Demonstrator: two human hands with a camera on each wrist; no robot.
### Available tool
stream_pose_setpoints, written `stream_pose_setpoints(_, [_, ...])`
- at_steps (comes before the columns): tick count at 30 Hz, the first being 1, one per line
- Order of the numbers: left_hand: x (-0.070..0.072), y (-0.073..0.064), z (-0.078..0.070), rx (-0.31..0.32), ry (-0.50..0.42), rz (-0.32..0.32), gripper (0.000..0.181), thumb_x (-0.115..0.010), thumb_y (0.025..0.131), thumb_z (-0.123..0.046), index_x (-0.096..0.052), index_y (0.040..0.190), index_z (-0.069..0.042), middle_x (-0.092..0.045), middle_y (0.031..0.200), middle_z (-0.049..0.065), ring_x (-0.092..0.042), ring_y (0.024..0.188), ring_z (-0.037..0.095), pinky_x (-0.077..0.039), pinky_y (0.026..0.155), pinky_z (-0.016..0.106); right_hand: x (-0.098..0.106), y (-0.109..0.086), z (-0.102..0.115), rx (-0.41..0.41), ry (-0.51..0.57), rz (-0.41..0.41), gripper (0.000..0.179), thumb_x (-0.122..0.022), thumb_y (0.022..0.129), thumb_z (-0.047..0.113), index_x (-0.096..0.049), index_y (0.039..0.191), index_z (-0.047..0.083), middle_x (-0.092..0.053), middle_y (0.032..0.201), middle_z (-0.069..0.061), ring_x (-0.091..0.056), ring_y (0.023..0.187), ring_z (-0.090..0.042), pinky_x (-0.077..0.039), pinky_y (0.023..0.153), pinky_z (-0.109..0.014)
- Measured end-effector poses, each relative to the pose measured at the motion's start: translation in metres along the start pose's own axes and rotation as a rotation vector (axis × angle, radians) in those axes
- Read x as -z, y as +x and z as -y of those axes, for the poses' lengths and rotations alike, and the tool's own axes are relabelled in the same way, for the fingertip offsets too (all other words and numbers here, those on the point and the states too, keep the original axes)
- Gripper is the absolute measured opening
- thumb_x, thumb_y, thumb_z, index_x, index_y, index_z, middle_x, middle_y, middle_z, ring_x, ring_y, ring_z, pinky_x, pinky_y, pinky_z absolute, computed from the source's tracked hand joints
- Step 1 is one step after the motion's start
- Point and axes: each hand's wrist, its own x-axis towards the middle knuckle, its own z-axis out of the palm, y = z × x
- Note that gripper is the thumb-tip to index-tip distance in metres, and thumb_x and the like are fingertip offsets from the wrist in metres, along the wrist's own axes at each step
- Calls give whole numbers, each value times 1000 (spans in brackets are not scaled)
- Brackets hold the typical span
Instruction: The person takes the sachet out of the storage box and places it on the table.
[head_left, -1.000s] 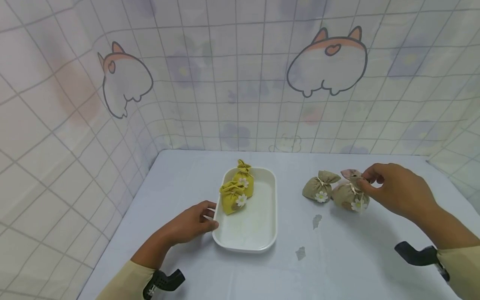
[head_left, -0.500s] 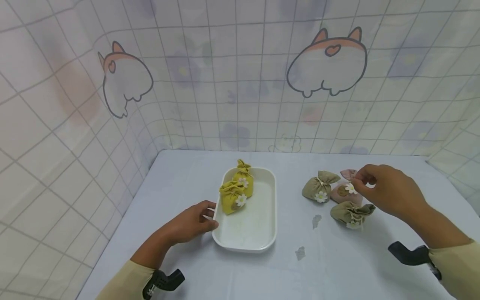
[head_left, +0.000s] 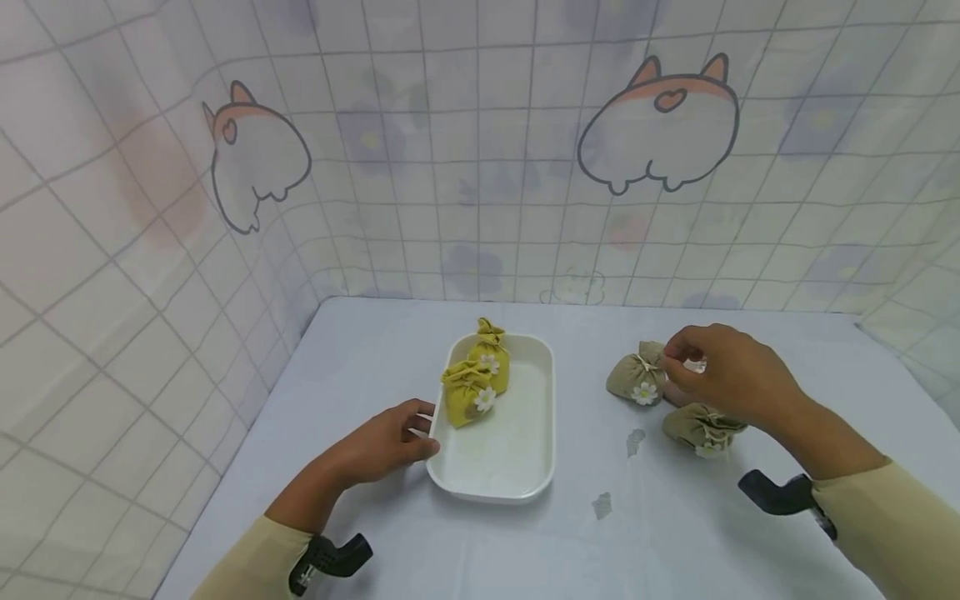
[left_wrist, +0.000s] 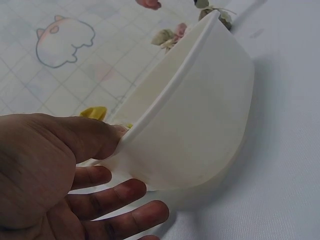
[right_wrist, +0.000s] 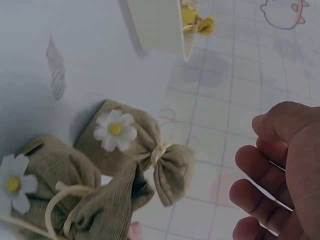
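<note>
My left hand (head_left: pixel 386 446) holds the left rim of a white tray (head_left: pixel 517 467), thumb over the rim and fingers along the outer wall. Two yellow drawstring pouches (head_left: pixel 467 400) with white flowers lie in the tray's left half. Over the pouches on the right, my right hand (head_left: pixel 731 371) hovers with fingers loosely bent and nothing between them. Its fingertips overlap the neck of an olive pouch (head_left: pixel 628 379) in the head view; a gap shows in the right wrist view. A second olive pouch (head_left: pixel 693 425) lies in front, and a pink pouch (head_left: pixel 675 395) is mostly hidden below the hand.
Two small grey patches (head_left: pixel 602 505) mark the white tabletop (head_left: pixel 525 550) between tray and pouches. A white gridded curtain (head_left: pixel 480 167) with animal drawings hangs behind and at both sides. Each sleeve carries a black wrist mount (head_left: pixel 330 557).
My right hand has let go of the olive pouch, which now lies in front of the pink one. It has then moved left. My left hand stays at the tray.
</note>
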Motion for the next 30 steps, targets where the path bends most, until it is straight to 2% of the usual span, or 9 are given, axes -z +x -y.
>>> stream_pose_setpoints(3, [0, 0, -1, 1, -1, -2, 53, -73, 97, -28, -52, 144, -15, -63, 132, 4, -61, 120, 25, -52, 97, 49, -2, 4, 5, 20, 0, -1, 18, -71, 96, 26, -70, 106, 10, -71, 110, -13, -64, 105, -36, -54, 82, -57])
stream_pose_setpoints(9, [0, -1, -1, 8, -5, -2, 53, -73, 97, -27, -51, 144, -15, -63, 133, 4, -61, 120, 25, -53, 97, 48, -7, 13, 17, 45, 16, -5, 21, -70, 97, 28, -72, 109, 10, -71, 105, -9, -65, 101, -31, -55, 79, -53])
stream_pose_setpoints(15, [0, -1, -1, -1, -7, 0, 53, -74, 97, -27, -52, 144, -15, -63, 132, 4, -62, 119, 25, -53, 95, 48, -15, 24, 28, 48, 20, 36, 25, -70, 97, 32, -72, 113, 12, -71, 110, -8, -65, 102, -30, -56, 77, -54])
stream_pose_setpoints(19, [0, -1, 0, -14, -3, -2, 53, -74, 96, -27, -53, 143, -15, -64, 131, 4, -62, 119, 24, -52, 97, 48, -19, 31, 34, 51, 26, 60, 25, -70, 97, 35, -72, 113, 17, -71, 112, -4, -65, 102, -27, -47, 78, -73])
stream_pose_setpoints(20, [0, -1, 0, -14, -2, -2, 53, -74, 96, -28, -53, 143, -15, -64, 131, 4, -62, 119, 24, -52, 97, 48, -21, 33, 36, 55, 31, 63, 24, -70, 96, 35, -72, 112, 17, -72, 112, -4, -65, 102, -27, -46, 79, -74])
stream_pose_setpoints(22, [1, -1, 0, -12, 0, 0, 53, -74, 97, -28, -52, 143, -15, -64, 132, 4, -62, 120, 24, -52, 97, 48, -24, 36, 40, 55, 42, 70, 24, -70, 96, 35, -72, 112, 18, -71, 113, -3, -64, 104, -26, -46, 82, -73])
stream_pose_setpoints(26, [1, -2, 0, -10, -2, 6, 53, -73, 97, -28, -52, 144, -15, -63, 133, 5, -61, 120, 26, -52, 97, 49, -32, 43, 48, 86, 58, 69, 24, -72, 95, 33, -73, 112, 17, -70, 110, -3, -63, 105, -26, -54, 84, -51])
stream_pose_setpoints(30, [0, -3, -1, -9, -2, 3, 54, -74, 97, -28, -52, 144, -14, -63, 132, 5, -62, 120, 26, -52, 96, 49, -37, 48, 57, 94, 58, 80, 25, -73, 95, 33, -72, 114, 17, -69, 110, -4, -63, 104, -26, -56, 84, -48])
